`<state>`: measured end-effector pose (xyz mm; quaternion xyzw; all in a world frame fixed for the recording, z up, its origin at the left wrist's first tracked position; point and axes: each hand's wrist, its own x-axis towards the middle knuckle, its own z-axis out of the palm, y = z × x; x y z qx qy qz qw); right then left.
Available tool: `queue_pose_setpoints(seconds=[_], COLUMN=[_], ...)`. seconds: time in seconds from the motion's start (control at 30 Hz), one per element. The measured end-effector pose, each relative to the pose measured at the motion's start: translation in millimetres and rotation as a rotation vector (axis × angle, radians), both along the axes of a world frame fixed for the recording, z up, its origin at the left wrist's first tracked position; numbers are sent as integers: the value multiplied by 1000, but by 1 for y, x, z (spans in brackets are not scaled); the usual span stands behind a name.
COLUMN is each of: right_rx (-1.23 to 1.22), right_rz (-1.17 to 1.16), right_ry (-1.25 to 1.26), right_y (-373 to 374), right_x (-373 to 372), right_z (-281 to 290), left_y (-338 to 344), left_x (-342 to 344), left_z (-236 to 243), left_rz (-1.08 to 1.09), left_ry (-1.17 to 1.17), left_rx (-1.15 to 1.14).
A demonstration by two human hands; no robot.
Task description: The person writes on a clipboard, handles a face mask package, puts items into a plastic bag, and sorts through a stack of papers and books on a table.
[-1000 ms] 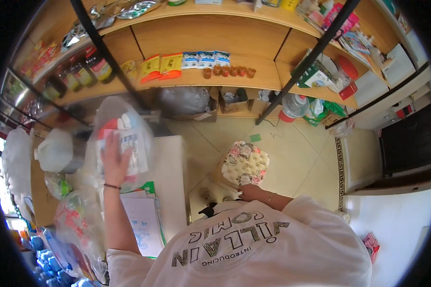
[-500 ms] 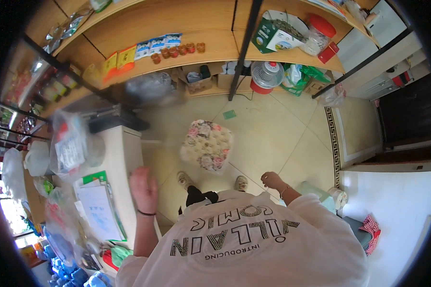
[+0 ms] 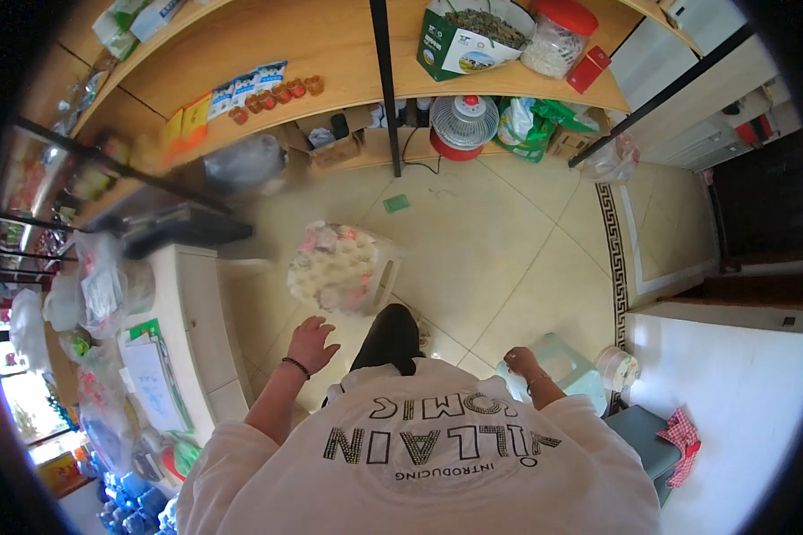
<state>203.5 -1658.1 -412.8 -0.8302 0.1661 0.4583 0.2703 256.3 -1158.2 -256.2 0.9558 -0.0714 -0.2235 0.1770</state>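
My left hand (image 3: 312,345) is held out above the floor with its fingers apart, and nothing is in it. Just beyond it stands a stool with a tufted, floral cushion (image 3: 335,270), slightly blurred; a gap shows between hand and cushion. A dark-trousered leg (image 3: 388,341) of mine is lifted forward between my hands. On the right, my right hand (image 3: 520,360) hangs with its fingers curled and holds nothing I can see. Behind and beside it sits a pale green plastic stool (image 3: 569,367); I cannot tell whether the hand touches it.
A white cabinet (image 3: 201,303) with a clipboard and papers (image 3: 154,379) flanks me at left. Wooden shelving (image 3: 330,89) spans the far side; a round heater with a red base (image 3: 462,127) and its cord stand underneath. A small green card (image 3: 395,203) lies on the tiles. A grey seat (image 3: 638,441) is at right.
The view has shifted to the right and my leg has come forward. My left hand has left the white cabinet's side for the cushioned stool, its fingers now spread.
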Motion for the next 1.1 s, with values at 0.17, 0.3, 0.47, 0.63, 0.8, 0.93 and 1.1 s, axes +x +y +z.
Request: queue_pose_setpoints(seconds=[0.17, 0.3, 0.47, 0.63, 0.8, 0.93, 1.1], right_rx=[173, 226, 186, 95, -81, -185, -398], right_rz=[298, 254, 455, 623, 734, 872, 918], right_ry=[-247, -121, -229, -348, -486, -463, -592], right_y=[19, 41, 57, 56, 84, 153, 158], right_x=[80, 166, 275, 396, 511, 576, 645], right_z=[-6, -20, -62, -172, -353, -493, -641], left_y=[-32, -54, -70, -80, -53, -40, -45], left_x=[53, 116, 193, 240, 254, 241, 258], left_z=[-41, -118, -233, -296, -392, -433, -462], left_rz=[-44, -29, 125, 495, 772, 734, 709], left_ry=[103, 55, 172, 11, -206, -269, -281], left_rx=[100, 16, 150, 158, 261, 353, 280])
